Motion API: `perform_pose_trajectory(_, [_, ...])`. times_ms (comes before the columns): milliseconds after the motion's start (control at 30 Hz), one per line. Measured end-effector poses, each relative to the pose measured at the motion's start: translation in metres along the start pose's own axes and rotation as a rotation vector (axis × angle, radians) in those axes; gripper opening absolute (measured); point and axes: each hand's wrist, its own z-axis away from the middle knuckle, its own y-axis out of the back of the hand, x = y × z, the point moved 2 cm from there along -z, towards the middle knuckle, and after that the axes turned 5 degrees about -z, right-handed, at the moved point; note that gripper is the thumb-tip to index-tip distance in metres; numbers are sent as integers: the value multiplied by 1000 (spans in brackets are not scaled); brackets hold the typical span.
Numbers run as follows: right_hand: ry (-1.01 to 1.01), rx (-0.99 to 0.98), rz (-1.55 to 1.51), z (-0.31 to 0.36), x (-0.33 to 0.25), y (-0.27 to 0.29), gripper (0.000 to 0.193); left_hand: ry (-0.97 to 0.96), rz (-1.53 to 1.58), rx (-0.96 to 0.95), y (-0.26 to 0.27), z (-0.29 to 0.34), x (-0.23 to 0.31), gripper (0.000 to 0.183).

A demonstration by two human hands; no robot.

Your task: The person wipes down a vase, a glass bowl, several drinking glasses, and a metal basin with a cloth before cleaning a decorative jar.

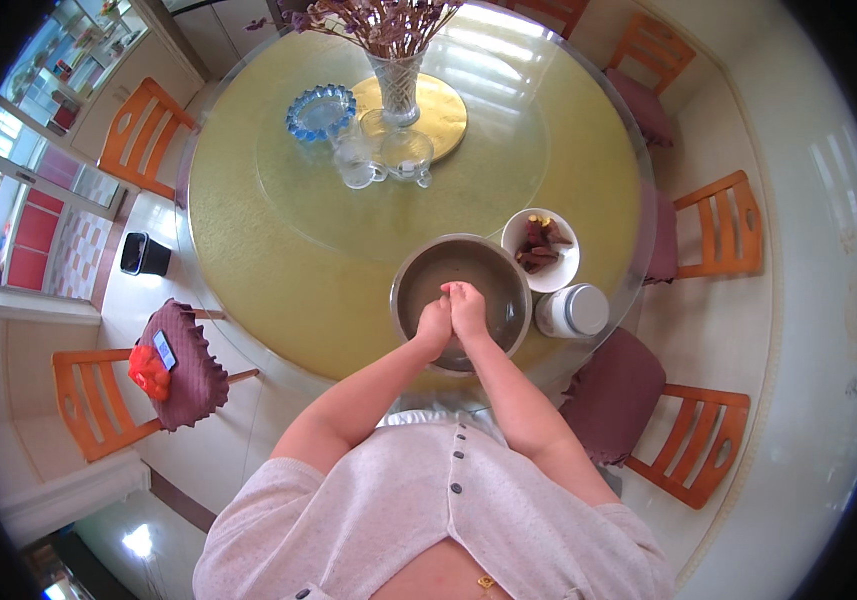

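My left hand (434,325) and my right hand (467,313) are cupped together over a round steel basin (460,241). Their fingers are closed and press against each other. Whatever lies between the palms is hidden. The inside of the basin looks greyish brown, and I cannot make out its contents clearly. Just to its right sits a white bowl (566,270) with several reddish-brown pieces (540,243) in it that look like sweet potato. A jar with a pale lid (585,309) stands beside the basin, in front of the bowl.
The round glass-topped table (278,250) carries a glass vase (397,90) of dried flowers, a blue glass dish (320,112) and glass cups (358,162). Wooden chairs (723,225) surround it. One left seat holds a phone (164,350) and a red bag (149,374). A black bin (146,254) is on the floor.
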Motion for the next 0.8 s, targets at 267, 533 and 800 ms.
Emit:
perform_pose_trajectory(267, [-54,35,20,-1,-3,7,22,-328,-434,76,0,10,10,50])
perform_pose_trajectory(533, [-105,75,-86,3,-3,4,22,-438,-576,50,5,19,15,48])
perform_pose_trajectory(800, [-257,91,-204,12,-12,7,21,-590,-705,47,7,30,23,45])
